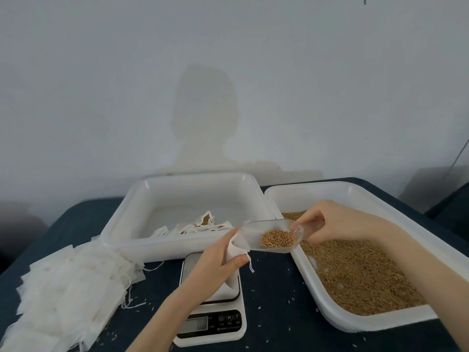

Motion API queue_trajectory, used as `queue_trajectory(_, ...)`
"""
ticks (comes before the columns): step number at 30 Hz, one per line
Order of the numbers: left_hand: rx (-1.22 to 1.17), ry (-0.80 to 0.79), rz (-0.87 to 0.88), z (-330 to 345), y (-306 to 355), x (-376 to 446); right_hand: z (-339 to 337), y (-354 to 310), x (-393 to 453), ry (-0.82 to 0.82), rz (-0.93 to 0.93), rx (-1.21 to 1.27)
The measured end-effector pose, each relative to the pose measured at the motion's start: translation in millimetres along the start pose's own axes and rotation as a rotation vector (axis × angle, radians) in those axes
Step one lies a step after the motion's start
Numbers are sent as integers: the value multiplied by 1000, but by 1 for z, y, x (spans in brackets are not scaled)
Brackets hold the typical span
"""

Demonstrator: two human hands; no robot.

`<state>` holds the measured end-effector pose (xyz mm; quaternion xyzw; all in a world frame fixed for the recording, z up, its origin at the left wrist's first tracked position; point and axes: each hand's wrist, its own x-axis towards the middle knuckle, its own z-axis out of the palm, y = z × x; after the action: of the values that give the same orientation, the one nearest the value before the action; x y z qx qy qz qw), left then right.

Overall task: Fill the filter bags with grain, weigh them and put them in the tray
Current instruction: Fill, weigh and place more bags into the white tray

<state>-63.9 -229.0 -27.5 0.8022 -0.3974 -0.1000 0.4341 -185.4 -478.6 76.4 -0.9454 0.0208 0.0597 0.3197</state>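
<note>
A: The left hand [218,260] held the small white fabric filter bag [237,246] over the white digital scale [215,323]; the right hand [327,223] pinched the clear plastic scoop [272,236] of brown grain [278,239], spout at the bag's mouth.

B: Best tip slowly, mouth held wide. Count: two white plastic trays [127,224], one scale, one scoop, several filled bags beyond the left grip, spare-bag pile [68,288] uncountable.
</note>
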Motion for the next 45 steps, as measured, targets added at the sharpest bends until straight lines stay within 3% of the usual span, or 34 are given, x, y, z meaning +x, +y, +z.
queue_trajectory(20,178,-34,43,1,-7,0,2,-31,5,-4,76,-314)
queue_trajectory(29,125,-46,10,14,-6,-1,1,-48,11,139,43,-682)
queue_trajectory(38,-76,123,-41,24,10,2,6,-96,25,319,-140,-1199)
queue_trajectory(45,-265,258,-114,28,17,8,19,-145,40,345,-217,-1369)
